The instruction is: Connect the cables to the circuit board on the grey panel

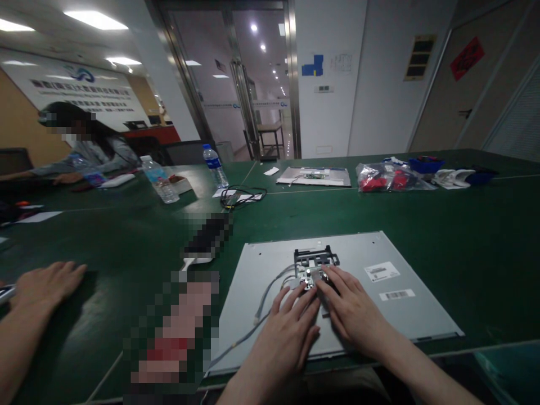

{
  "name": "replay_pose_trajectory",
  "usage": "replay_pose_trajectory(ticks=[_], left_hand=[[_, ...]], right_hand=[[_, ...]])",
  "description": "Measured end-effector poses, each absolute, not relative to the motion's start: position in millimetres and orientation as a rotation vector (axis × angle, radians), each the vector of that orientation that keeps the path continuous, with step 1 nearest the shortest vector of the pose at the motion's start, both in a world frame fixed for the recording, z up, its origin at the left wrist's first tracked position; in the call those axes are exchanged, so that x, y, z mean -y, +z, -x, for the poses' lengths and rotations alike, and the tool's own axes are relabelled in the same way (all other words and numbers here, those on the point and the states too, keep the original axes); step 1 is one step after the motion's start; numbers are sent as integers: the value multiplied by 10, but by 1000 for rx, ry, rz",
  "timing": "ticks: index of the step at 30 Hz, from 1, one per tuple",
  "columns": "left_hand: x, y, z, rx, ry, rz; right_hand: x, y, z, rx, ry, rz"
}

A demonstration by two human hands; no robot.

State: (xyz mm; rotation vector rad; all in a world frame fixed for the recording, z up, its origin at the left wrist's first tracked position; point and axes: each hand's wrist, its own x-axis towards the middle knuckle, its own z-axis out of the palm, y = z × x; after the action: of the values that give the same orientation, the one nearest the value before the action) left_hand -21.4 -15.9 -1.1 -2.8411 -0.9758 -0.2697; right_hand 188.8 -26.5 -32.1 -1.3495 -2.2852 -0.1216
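A flat grey metal panel [337,253], like the back of a display, lies on the green table before me. At its middle sit a black slotted plastic bracket [316,257] and a small circuit board [307,279], with grey cables [264,301] running off to the left. My left hand [291,320] rests over the board's left side, fingers apart and fingertips touching it. My right hand [352,306] has its fingers bent onto the right side of the board, closed on its edge. Both hands partly cover the board; the right thumb is hidden.
Left of the panel lie a pixelated dark object [208,236] and a pixelated reddish object [177,332]. Another person's hand [46,287] rests farther left. Beyond are bottles [160,180], coiled black cable [242,197], a second panel [287,175] and a plastic bag [390,177]. Someone sits back left.
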Motion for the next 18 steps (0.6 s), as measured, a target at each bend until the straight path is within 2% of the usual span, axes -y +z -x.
replay_pose_trajectory(ticks=[18], left_hand=[[158,-13,220,978,-287,2847]], right_hand=[[262,-316,-1886,2257,-99,1315]])
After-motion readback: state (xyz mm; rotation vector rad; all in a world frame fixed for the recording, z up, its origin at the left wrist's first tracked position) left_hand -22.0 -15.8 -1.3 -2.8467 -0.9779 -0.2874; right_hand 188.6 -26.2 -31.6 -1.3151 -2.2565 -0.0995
